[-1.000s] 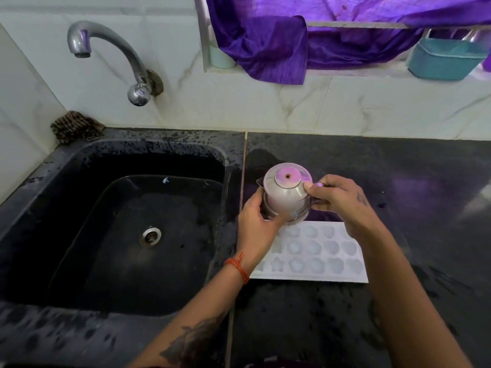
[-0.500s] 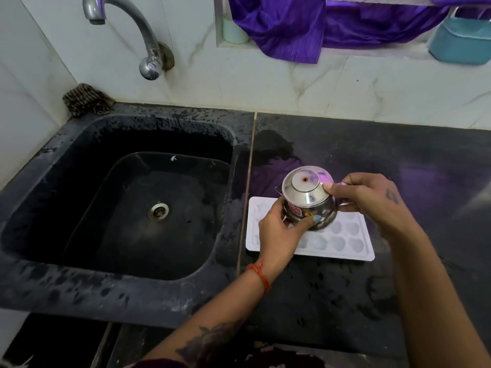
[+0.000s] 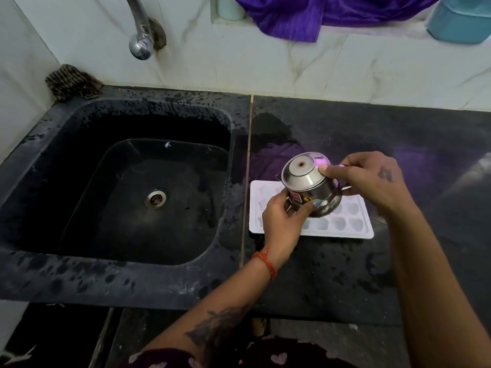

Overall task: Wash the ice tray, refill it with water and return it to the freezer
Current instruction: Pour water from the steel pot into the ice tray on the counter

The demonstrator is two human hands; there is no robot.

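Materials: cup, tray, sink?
Cup: looks like polished steel, mirror finish reflecting purple. Tray: probably white plastic, matte, moulded cells. Sink: dark speckled stone or composite, likely granite; can't tell which.

L hand (image 3: 285, 219): grips steel pot (image 3: 309, 185), tipped bottom-up
R hand (image 3: 372, 181): holds pot's far side
ice tray (image 3: 356, 229): white, flat on black counter (image 3: 332, 274), under pot
sink (image 3: 127, 277): left of tray

I count one ice tray (image 3: 342, 229) on the worktop (image 3: 398, 144), one steel pot (image 3: 309, 185), two hands, one sink (image 3: 79, 277), one tap (image 3: 140, 35), one scrubber (image 3: 70, 82), one purple cloth (image 3: 305, 14), one teal tub (image 3: 459, 22).
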